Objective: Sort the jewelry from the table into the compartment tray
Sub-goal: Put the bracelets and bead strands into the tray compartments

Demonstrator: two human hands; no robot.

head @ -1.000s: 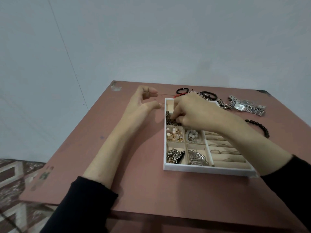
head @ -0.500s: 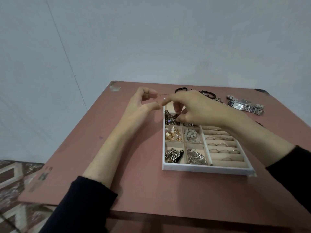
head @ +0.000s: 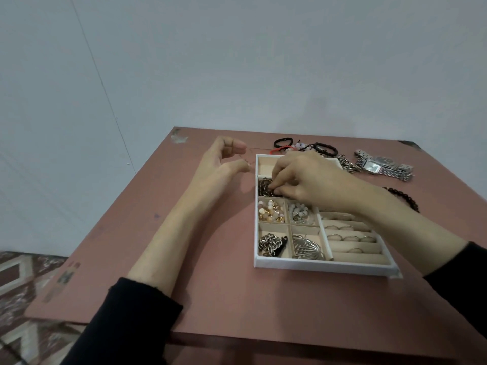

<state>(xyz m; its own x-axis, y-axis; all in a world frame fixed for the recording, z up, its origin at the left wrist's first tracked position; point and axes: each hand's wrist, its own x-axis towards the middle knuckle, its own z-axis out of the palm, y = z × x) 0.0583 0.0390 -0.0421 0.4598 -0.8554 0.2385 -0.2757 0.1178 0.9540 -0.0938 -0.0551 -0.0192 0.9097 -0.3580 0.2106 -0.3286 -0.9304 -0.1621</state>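
Right grip curled, pinching dark chain inside tray, 2nd compartment down left column. Light, limp, slippery, snag-prone: best taken by bunched links. Left grip half-curled over bench beside tray; impossible to tell whether holding anything.

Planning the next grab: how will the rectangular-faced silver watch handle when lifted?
The rectangular-faced silver watch has a linked metal band, so it probably droops at both ends and feels heavy for its size. Lying flat, it should slide, not roll.
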